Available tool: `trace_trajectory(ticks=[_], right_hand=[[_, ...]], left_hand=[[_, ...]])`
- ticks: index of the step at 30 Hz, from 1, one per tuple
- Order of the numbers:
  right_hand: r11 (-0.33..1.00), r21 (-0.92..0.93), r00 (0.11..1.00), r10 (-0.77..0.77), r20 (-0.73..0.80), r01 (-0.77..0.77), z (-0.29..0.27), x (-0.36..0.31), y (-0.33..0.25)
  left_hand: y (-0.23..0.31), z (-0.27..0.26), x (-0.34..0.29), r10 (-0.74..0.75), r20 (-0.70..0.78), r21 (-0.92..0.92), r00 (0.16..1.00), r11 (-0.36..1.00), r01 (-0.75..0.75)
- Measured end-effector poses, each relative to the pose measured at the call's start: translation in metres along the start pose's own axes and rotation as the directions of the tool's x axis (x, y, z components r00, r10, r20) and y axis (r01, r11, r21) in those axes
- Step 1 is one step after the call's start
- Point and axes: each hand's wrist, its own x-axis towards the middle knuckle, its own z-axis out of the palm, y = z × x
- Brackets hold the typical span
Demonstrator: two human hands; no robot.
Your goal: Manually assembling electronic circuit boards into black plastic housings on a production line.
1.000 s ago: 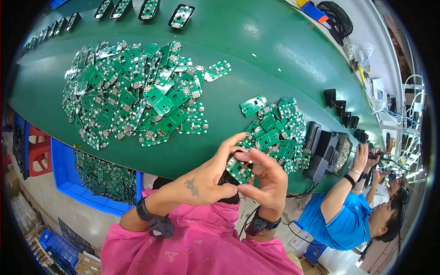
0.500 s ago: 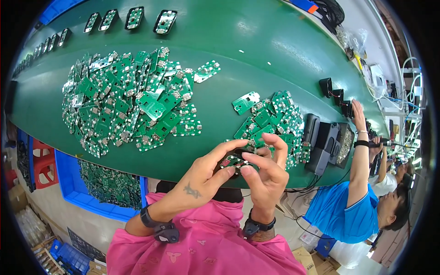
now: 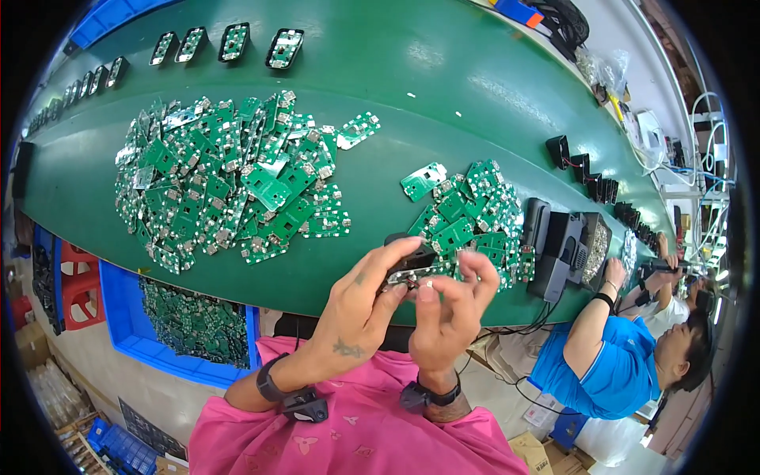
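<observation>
In my left hand (image 3: pixel 352 309) is a black plastic housing (image 3: pixel 417 260), tilted up over the table's near edge, with the fingers closed round it. A small circuit board (image 3: pixel 401 277) shows at the housing's open side, above my left thumb. My right hand (image 3: pixel 451 313) is at the board's right end, thumb and forefinger close together in a pinch; whatever is between the tips is too small to make out. Its other fingers are curled up and apart from the housing. Just beyond my hands lies a smaller pile of green circuit boards (image 3: pixel 455 207).
A large pile of circuit boards (image 3: pixel 229 174) covers the table's left. Black housings with boards (image 3: pixel 285 49) line the far left; more black housings (image 3: pixel 582 168) stand at right. Grey-black devices (image 3: pixel 558 253) sit beside a parts tray (image 3: pixel 594 245). A co-worker in blue (image 3: pixel 594 364) works at right.
My left hand has tipped the housing upward, so more of its black outside shows. My right fingers have drawn together at the board. The co-worker's hand has left the black housings and come nearer.
</observation>
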Motion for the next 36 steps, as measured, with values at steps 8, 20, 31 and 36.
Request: trace_trajectory(ticks=[8,20,31,36], right_hand=[[0.986,0.166,0.955,-0.071,0.289,0.023,-0.015,0.029,-0.012],[0.97,0.17,0.873,0.072,0.482,-0.174,-0.027,0.042,-0.021],[0.991,0.102,0.887,0.03,0.462,-0.087,-0.015,0.039,-0.023],[0.981,0.087,0.897,0.122,0.426,-0.175,-0.009,0.038,-0.025]], left_hand=[[0.009,-0.012,0.0,0.301,0.012,0.309,0.953,0.906,-0.29],[0.016,-0.019,-0.003,0.348,0.109,0.421,0.931,0.833,-0.36],[0.001,-0.012,-0.01,0.398,0.038,0.633,0.917,0.7,-0.33],[0.003,-0.019,-0.004,0.415,0.069,0.645,0.907,0.675,-0.358]])
